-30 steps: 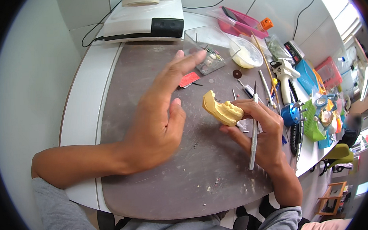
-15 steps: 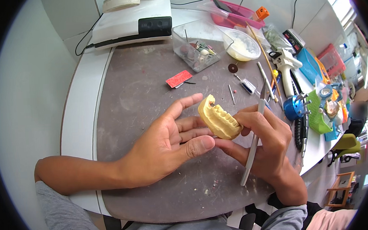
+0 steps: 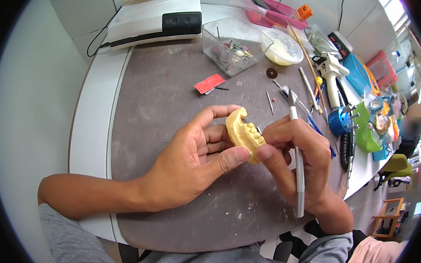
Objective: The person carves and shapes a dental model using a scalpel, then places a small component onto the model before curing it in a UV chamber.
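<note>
My left hand (image 3: 189, 170) grips a yellow plaster dental cast (image 3: 241, 134) from the left, fingertips at its top and behind it, thumb at its lower part. My right hand (image 3: 302, 155) touches the cast's right side with its thumb and has a silver scalpel-like knife (image 3: 298, 165) lying across its fingers, blade upward. Beyond the hands on the grey-brown mat (image 3: 151, 96) lie a red card (image 3: 209, 82), a dark disc (image 3: 271, 73) and small instruments.
A white machine (image 3: 152, 22) stands at the back, with a clear box of burs (image 3: 233, 56), a tub (image 3: 279, 44) and a pink bin (image 3: 266, 14). Along the right lie a blue cylinder (image 3: 338, 121), a green basket (image 3: 365, 133) and tools. A blurred person (image 3: 410, 133) is at far right.
My left hand has come in from above left and now grips the cast, which has turned more upright. My right thumb has shifted onto the cast's lower right, and the knife stands more vertical.
</note>
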Demonstrator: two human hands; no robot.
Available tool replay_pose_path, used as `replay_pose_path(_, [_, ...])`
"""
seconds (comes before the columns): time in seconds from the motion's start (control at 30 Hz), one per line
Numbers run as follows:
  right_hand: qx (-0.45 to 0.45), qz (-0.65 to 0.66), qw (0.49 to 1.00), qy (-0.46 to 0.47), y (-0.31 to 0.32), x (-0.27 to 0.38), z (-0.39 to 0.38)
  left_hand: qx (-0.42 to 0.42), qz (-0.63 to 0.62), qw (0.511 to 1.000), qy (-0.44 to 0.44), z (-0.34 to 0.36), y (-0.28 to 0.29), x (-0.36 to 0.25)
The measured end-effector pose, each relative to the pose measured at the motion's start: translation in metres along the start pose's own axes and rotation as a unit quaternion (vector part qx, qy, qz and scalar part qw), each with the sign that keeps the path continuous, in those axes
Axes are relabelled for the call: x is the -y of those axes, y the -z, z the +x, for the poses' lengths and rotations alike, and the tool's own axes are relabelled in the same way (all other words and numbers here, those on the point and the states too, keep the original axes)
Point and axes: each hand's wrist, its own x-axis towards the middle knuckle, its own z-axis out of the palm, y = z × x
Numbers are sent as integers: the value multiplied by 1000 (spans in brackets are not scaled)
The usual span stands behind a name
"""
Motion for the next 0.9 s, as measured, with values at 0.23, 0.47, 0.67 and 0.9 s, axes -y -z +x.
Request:
replay_pose_path(0.23, [-60, 117, 982, -139, 6, 0, -3, 6, -14, 1000, -5, 1, 1, 2])
replay_pose_path(0.47, [-138, 57, 980, -131, 8, 0, -1, 12, -73, 997, 26, 2, 2, -2])
replay_pose_path(0.67, [-15, -14, 1000, -22, 17, -10, -5, 22, -106, 994, 26, 3, 6, -2])
replay_pose_path(0.9, [2, -98, 993, 72, 1, -14, -3, 4, -112, 994, 8, 5, 8, -1])
